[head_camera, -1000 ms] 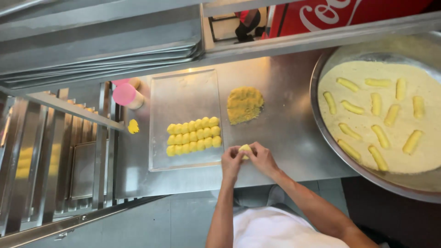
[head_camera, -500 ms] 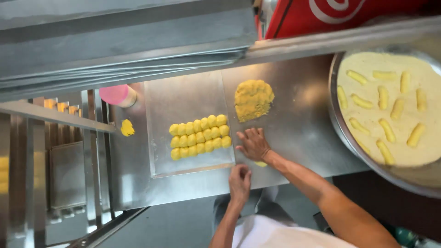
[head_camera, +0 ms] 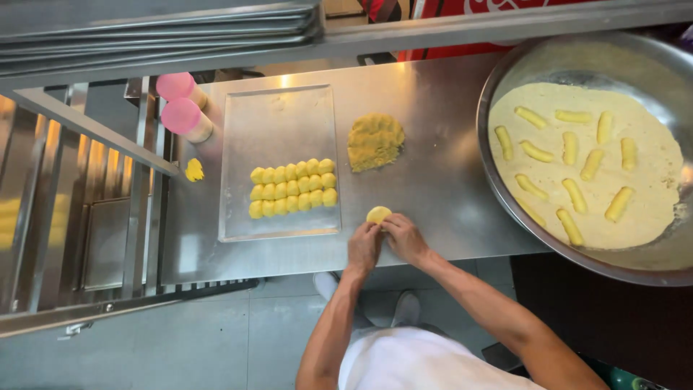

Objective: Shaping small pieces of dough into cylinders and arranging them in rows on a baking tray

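Both hands, left hand (head_camera: 363,248) and right hand (head_camera: 406,238), press their fingers on a dough piece (head_camera: 378,214) at lower centre, three rows (head_camera: 292,188) filling the tray (head_camera: 278,123), many rolls (head_camera: 570,155) waiting at right.

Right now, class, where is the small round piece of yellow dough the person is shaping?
In the head view, the yellow dough piece sits at the fingertips of the left hand and right hand, near the steel table's front edge, just right of the baking tray.

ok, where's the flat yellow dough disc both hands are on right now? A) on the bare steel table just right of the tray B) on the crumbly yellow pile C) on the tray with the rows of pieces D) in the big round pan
A: the left hand and right hand pinch the dough disc on the steel table, just off the tray corner.
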